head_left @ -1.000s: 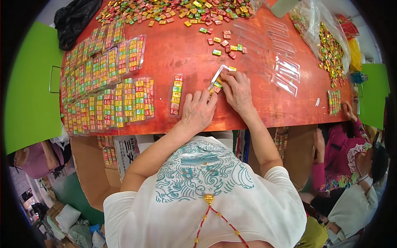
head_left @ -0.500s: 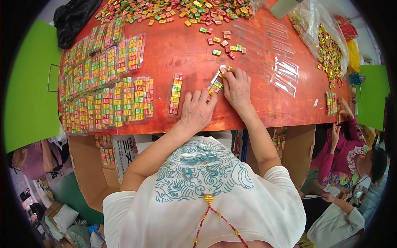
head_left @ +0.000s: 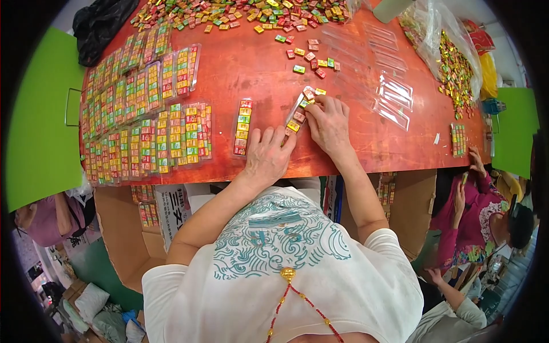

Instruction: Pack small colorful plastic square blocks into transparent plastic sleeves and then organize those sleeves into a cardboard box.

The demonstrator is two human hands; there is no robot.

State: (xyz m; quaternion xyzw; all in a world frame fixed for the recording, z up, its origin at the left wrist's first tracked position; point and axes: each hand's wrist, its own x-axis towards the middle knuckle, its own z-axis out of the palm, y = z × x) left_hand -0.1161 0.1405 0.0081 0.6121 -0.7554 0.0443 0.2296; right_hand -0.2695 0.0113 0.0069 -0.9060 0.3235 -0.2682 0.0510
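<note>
A narrow clear plastic tray [head_left: 296,106] lies slanted on the table before me, with a row of small coloured boxes [head_left: 299,116] inside. My left hand [head_left: 267,155] has its bent fingers at the tray's near end, steadying it against the table. Over the tray's middle, my right hand [head_left: 330,127] is closed, its fingertips pressed on a small box that they partly hide. One loose yellow box [head_left: 321,91] sits just past the right fingers. Left of the hands lies a filled tray [head_left: 243,127] holding a single row of red, yellow and green boxes.
Filled trays [head_left: 131,114] cover the table's left side. A heap of loose boxes [head_left: 240,14] spreads along the far edge. Empty clear trays [head_left: 394,97] lie to the right, near a plastic bag of boxes [head_left: 454,68]. A co-worker in a magenta top [head_left: 472,211] sits at right.
My left hand has shifted slightly nearer and left along the tray. More boxes show in the tray's row. At right, the co-worker's hands have moved apart from the filled tray there.
</note>
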